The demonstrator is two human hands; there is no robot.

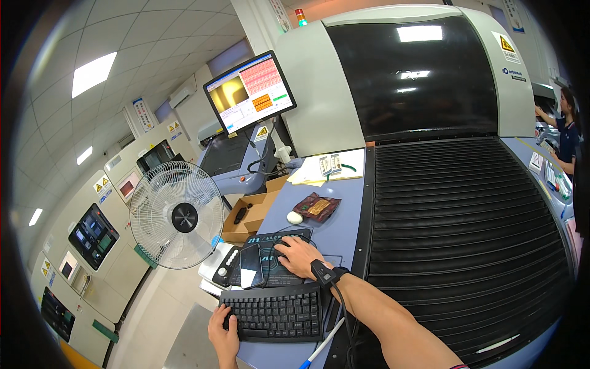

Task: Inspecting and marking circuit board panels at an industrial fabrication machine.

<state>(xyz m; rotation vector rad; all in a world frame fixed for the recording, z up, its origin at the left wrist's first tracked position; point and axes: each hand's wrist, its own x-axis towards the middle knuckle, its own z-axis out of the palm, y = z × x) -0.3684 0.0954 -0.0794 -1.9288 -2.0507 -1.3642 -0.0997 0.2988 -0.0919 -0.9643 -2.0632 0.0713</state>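
My right hand (299,257) rests palm down over a dark computer mouse (283,242), most of which the fingers hide. Under it lies a black mouse pad (284,277). At the left edge of a black keyboard (273,312), my left hand (223,334) has its fingers on the side keys and its thumb apart, holding nothing. A smartphone (251,266) lies on the pad's left part, beside a small control panel with knobs (228,264). Around my right wrist sits a black strapped device (324,272) with a cable running down along the forearm.
A monitor (250,91) stands beyond the desk. A reddish-brown packet (317,208), a white egg-shaped object (295,218) and papers (307,172) lie farther up. A fan (177,215) and cardboard box (270,198) are left; black bellows (461,246) right. A co-worker (566,132) stands far right.
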